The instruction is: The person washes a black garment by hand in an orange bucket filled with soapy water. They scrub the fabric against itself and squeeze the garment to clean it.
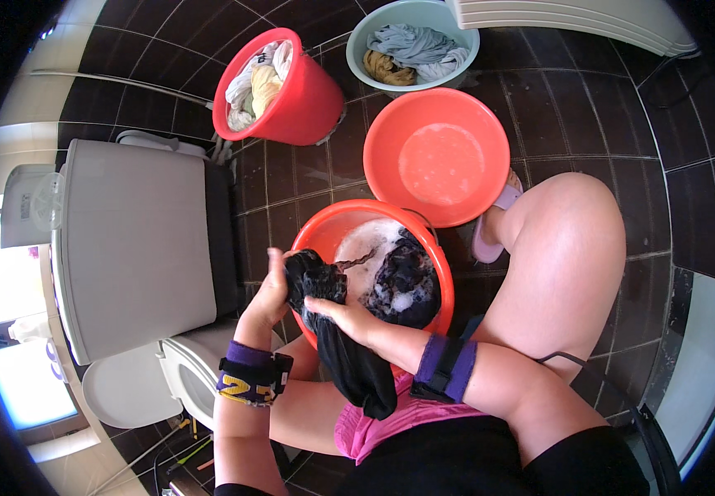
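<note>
Both hands hold a wet black garment (353, 364) over the left rim of an orange-red bucket (447, 285). My left hand (271, 288) grips its bunched upper end, thumb pointing up, fingers mostly hidden by the cloth. My right hand (345, 318) is closed round the bunch a little lower down. From there the lower part of the garment hangs toward my lap, and a thin twisted dark strip sticks out over the bucket. Inside the bucket, dark soaked clothes (407, 285) lie among white suds (370, 240).
An orange-red basin (490, 116) with shallow sudsy water stands beyond the bucket. Farther back are a red bucket (316, 95) of light clothes and a pale green basin (360, 62) with more clothes. A toilet (180, 376) and a large grey appliance (134, 248) stand on the left.
</note>
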Demonstrator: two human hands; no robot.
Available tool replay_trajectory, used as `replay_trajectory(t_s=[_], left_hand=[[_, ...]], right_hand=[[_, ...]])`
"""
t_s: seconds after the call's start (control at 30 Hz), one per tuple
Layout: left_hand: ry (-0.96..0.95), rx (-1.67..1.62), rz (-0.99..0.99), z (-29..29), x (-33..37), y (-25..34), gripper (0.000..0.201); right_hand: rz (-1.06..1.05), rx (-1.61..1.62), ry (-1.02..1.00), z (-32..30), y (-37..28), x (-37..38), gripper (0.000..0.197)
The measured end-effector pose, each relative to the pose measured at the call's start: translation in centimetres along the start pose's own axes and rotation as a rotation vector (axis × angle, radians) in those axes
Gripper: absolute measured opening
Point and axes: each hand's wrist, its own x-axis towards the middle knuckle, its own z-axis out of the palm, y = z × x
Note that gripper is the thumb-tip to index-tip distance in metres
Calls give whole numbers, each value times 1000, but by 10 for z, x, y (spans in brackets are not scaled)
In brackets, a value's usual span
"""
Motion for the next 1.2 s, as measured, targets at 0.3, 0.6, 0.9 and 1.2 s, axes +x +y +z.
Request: replay_trajectory(t_s=[0.3, 0.6, 0.9, 1.2], left_hand=[[162, -609, 167, -15, 4, -107, 62], [12, -49, 231, 28, 3, -116, 42], [-44, 300, 211, 13, -18, -84, 20], [3, 606, 293, 4, -27, -35, 26]], right_hand=[[524, 298, -179, 26, -56, -22, 53], [498, 329, -121, 17, -68, -24, 55], [156, 167, 50, -37, -55, 10, 35], [27, -30, 90, -54, -38, 11, 38]])
